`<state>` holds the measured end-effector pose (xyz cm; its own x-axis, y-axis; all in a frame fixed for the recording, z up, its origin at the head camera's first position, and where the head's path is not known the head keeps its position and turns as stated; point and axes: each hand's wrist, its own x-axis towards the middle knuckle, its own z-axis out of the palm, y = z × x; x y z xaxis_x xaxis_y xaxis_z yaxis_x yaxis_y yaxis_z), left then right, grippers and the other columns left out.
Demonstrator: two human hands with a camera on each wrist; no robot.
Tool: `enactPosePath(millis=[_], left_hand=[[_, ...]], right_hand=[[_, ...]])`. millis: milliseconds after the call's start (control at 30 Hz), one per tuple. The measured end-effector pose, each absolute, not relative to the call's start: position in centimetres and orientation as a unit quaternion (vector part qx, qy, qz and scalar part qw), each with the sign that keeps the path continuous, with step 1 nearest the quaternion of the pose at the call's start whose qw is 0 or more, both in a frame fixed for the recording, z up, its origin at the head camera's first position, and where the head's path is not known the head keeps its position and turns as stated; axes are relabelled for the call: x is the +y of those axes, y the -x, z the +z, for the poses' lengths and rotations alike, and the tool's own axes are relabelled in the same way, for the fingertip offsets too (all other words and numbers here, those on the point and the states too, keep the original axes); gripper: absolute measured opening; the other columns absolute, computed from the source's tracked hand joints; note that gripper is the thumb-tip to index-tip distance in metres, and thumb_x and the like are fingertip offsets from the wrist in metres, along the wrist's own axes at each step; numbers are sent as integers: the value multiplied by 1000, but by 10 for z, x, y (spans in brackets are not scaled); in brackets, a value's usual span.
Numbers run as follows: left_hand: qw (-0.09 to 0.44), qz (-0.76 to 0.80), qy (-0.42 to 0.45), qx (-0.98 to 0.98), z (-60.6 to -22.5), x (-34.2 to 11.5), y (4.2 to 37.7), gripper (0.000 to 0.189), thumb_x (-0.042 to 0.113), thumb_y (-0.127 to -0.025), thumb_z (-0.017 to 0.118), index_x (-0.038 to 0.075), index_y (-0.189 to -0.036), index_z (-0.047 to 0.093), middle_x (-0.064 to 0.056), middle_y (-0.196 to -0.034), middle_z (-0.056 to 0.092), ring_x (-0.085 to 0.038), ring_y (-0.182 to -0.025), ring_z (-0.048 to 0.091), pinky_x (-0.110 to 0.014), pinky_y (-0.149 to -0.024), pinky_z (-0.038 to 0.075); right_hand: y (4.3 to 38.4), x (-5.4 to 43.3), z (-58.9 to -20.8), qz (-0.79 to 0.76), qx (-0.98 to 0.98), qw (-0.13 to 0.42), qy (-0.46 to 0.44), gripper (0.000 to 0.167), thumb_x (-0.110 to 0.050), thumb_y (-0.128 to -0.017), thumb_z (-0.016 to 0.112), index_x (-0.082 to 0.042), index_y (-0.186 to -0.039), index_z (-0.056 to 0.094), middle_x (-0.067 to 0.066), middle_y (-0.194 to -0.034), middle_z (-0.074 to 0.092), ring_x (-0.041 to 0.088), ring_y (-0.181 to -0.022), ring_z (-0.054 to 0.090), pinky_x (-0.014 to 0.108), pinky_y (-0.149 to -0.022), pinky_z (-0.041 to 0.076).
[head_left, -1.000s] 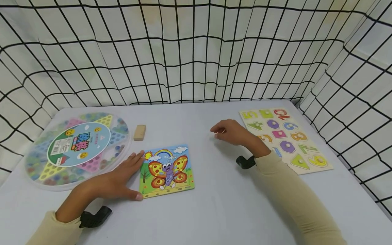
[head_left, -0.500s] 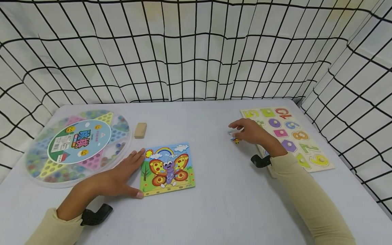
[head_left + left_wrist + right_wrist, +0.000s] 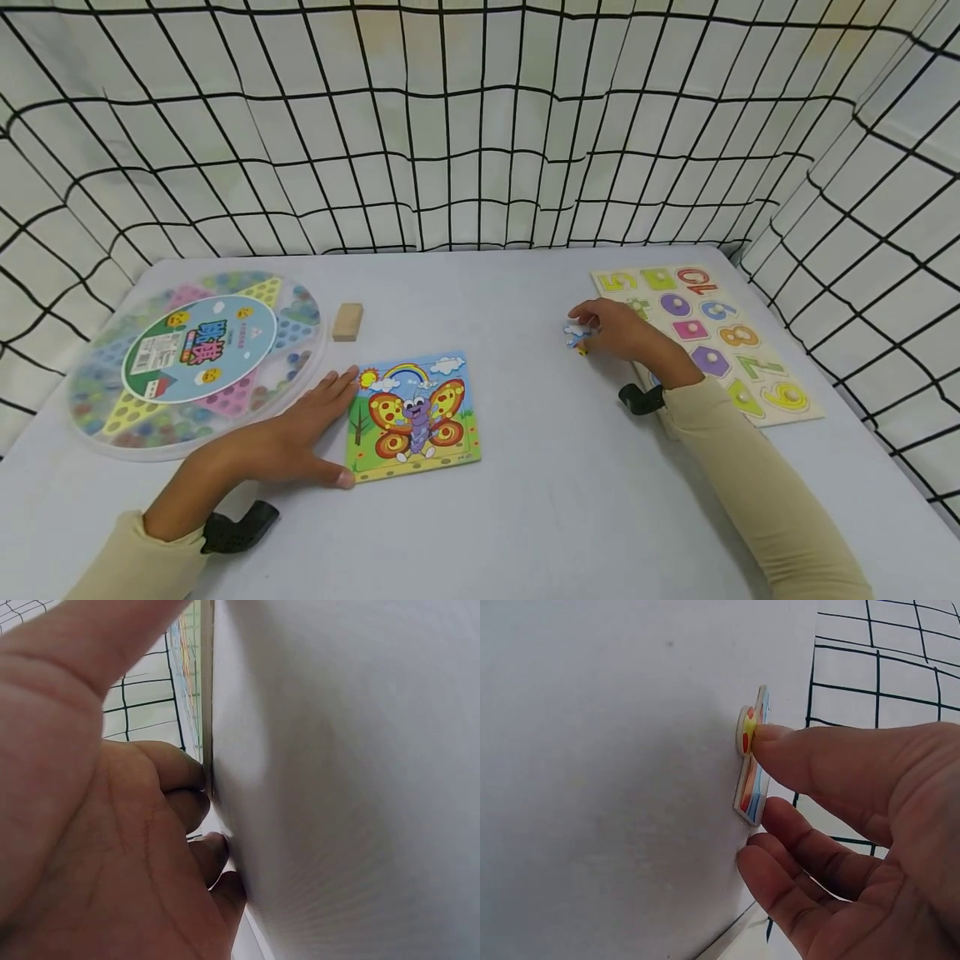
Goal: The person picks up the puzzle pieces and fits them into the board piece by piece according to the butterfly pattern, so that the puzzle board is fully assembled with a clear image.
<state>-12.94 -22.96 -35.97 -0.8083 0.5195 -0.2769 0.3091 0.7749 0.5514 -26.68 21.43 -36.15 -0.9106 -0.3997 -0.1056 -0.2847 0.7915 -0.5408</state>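
My left hand (image 3: 288, 433) lies spread beside a square butterfly picture board (image 3: 416, 421), its thumb and fingertips at the board's left edge. In the left wrist view, the fingertips (image 3: 217, 851) rest on the white tabletop near the board's edge. On the right, my right hand (image 3: 618, 329) has a small jigsaw piece (image 3: 576, 335) at its fingertips, low over the table. Seen from the right wrist, the jigsaw piece (image 3: 754, 772) is blue with a yellow-and-red rounded tab. The thumb (image 3: 776, 739) presses on it, and the other fingers are curled close to its edge.
A round Chinese checkers set (image 3: 198, 350) with marbles stands at the left. Behind the butterfly board lies a wooden block (image 3: 348, 322). A number-and-shape peg puzzle (image 3: 708, 358) lies at the right, partly under the right forearm. Black netting (image 3: 480, 150) surrounds the table.
My right hand has moved to the right and lowered toward the table, and the jigsaw piece at its fingertips now shows its blue face. The left hand has stayed at the butterfly board.
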Motion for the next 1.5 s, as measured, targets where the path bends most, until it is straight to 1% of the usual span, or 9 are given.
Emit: enactPosePath(millis=[167,300,433,667,833,967,1100,1267,1500], left_hand=[[212,249,-226,918,-363,-230,127,119,56,-73,78,-1,-154,13,-15,-162,-2,-42,-145,-7,-65,-110,8],[209,249,-232,917,-365,-230,127,119,57,-73,77,-2,-154,13,-15,-162,-2,-42,-145,-7,-65,-110,7],[212,244,-231,918,-365,-230,128,119,57,-73,77,-1,-154,12,-14,-162,-3,-42,-145,-7,-65,-110,8],[218,236,-222,920,-363,-227,129,119,56,-73,78,1,-155,12,-13,-162,-3,-42,-145,-7,-65,-110,10],[215,236,-224,921,-362,-227,130,120,56,-72,78,0,-155,12,-15,-162,-2,-42,-145,-6,-65,-110,10],[214,235,-223,921,-361,-225,133,121,56,-71,79,0,-155,12,-14,-162,-3,-42,-145,-6,-64,-110,10],[217,241,-219,920,-360,-224,136,122,55,-70,80,2,-155,11,-13,-162,-3,-41,-145,-7,-64,-110,10],[221,254,-213,917,-360,-225,135,122,53,-70,81,3,-156,11,-12,-163,-4,-40,-145,-9,-65,-110,7],[226,248,-205,919,-360,-228,133,122,55,-70,81,6,-156,9,-10,-163,-6,-39,-145,-10,-66,-110,6]], right_hand=[[266,215,-364,-268,942,118,165,39,-3,-86,70,1,-123,59,16,-114,59,31,-104,54,44,-91,47],[266,216,-363,-267,945,123,146,40,-8,-87,72,1,-123,60,16,-115,56,30,-102,53,42,-88,47],[267,219,-364,-269,944,127,142,38,-7,-88,71,1,-124,62,16,-113,55,30,-100,52,40,-86,47],[270,220,-364,-280,938,114,168,30,-3,-90,65,0,-119,65,14,-113,62,27,-95,56,39,-83,48],[270,218,-361,-295,933,102,179,25,0,-92,60,-1,-116,67,11,-109,65,24,-91,53,35,-80,46],[269,215,-356,-302,931,88,184,24,0,-93,60,-2,-115,68,11,-108,65,24,-92,53,35,-81,47],[267,212,-353,-315,925,77,200,23,0,-93,60,-2,-115,68,10,-106,66,24,-90,54,35,-79,48],[266,203,-353,-347,907,86,223,23,1,-93,59,-1,-115,68,10,-104,66,22,-85,57,33,-73,49],[264,190,-355,-374,890,96,242,23,0,-93,59,-2,-114,69,8,-104,67,21,-83,56,30,-71,49]])
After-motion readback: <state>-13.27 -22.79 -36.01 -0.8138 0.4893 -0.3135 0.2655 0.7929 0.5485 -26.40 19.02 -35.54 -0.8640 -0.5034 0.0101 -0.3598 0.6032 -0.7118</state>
